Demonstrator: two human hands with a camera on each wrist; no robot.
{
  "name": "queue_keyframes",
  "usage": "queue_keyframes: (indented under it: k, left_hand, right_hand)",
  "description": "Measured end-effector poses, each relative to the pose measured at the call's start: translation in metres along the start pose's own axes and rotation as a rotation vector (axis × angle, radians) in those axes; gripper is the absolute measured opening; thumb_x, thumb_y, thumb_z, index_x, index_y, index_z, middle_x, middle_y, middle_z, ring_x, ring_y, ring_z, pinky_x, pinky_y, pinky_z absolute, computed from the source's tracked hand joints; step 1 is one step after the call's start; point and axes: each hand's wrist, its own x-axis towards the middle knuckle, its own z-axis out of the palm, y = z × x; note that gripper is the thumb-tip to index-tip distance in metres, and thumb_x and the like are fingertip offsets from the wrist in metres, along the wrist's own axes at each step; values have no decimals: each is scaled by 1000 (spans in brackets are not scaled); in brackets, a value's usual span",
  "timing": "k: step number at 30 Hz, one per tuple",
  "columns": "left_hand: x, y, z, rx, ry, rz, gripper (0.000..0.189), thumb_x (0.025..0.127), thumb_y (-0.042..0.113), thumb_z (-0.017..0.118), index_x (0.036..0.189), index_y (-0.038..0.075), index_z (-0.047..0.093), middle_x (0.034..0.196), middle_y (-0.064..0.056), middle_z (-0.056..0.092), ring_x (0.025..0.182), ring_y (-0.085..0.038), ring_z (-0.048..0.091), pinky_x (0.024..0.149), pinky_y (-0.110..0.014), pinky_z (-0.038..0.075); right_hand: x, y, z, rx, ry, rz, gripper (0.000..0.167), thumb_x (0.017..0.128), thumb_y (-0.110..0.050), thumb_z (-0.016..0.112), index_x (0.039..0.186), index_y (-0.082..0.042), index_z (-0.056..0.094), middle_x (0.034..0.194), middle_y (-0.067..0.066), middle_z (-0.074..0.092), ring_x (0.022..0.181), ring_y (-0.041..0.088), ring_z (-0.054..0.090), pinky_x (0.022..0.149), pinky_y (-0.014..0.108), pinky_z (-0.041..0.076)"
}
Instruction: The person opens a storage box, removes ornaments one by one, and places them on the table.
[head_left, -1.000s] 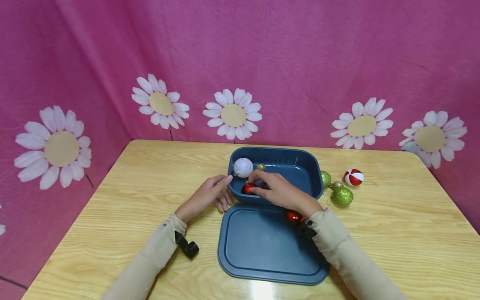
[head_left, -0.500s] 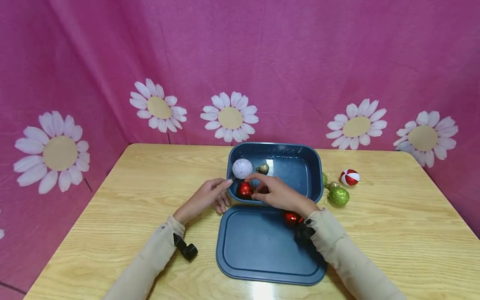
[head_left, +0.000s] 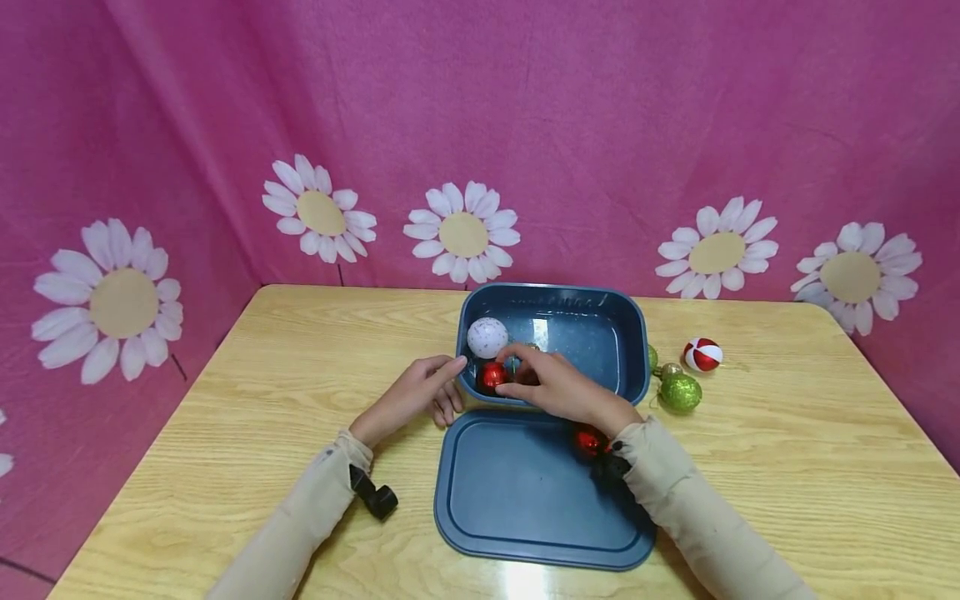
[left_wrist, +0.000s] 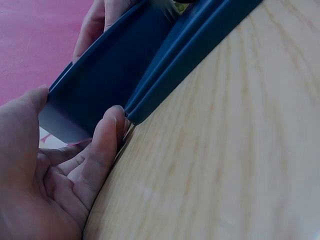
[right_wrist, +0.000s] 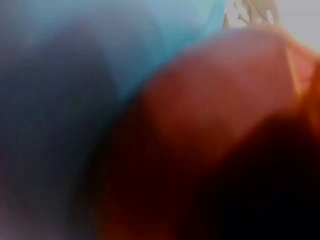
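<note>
My right hand (head_left: 561,385) reaches into a blue lidless box (head_left: 626,333), thumb and fingertips around a red shiny bauble (head_left: 492,377) in the near left corner. Beside that bauble lies a white speckled bauble (head_left: 487,337); a small gold one (head_left: 533,347) is mostly hidden behind my fingers. In the right wrist view a large red blurred shape fills much of the picture. My left hand (head_left: 414,396) is at the box's left end. The left wrist view shows its thumb at the rim and its other fingers low by the outer wall (left_wrist: 95,95), near the table.
In front of the box lies its blue lid (head_left: 540,492), with another red bauble (head_left: 589,440) on its far right part, partly under the right wrist. Right of the box are green glitter baubles (head_left: 681,392), a small gold one (head_left: 672,372) and a red-and-white one (head_left: 702,355).
The red bauble stays in the box's near left corner while my right fingers shift slightly around it. The small gold bauble is now more covered. The left hand keeps its place.
</note>
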Motion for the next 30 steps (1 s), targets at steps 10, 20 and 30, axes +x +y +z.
queue_keyframes:
  k: [10, 20, 30]
  left_hand:
    - [0, -2, 1, 10, 26, 26, 58, 104, 53, 42, 115, -1, 60, 81, -19, 68, 57, -21, 65, 53, -32, 57]
    - [-1, -2, 2, 10, 24, 28, 57, 104, 53, 42, 116, 1, 61, 80, -18, 68, 56, -21, 64, 52, -31, 57]
    - [0, -2, 1, -14, 12, 12, 53, 107, 46, 40, 121, -1, 59, 86, -26, 67, 57, -24, 64, 51, -33, 57]
  right_hand:
    - [1, -2, 0, 7, 38, -74, 32, 96, -26, 69, 123, -15, 56, 120, 2, 67, 114, 19, 63, 95, 43, 53]
    - [-3, -3, -1, 36, -71, -118, 48, 102, -27, 58, 148, -25, 45, 129, 2, 63, 114, 18, 61, 93, 41, 52]
    - [-4, -4, -5, 96, -86, -70, 36, 101, -24, 60, 135, -19, 49, 118, 1, 64, 103, 17, 62, 84, 36, 52]
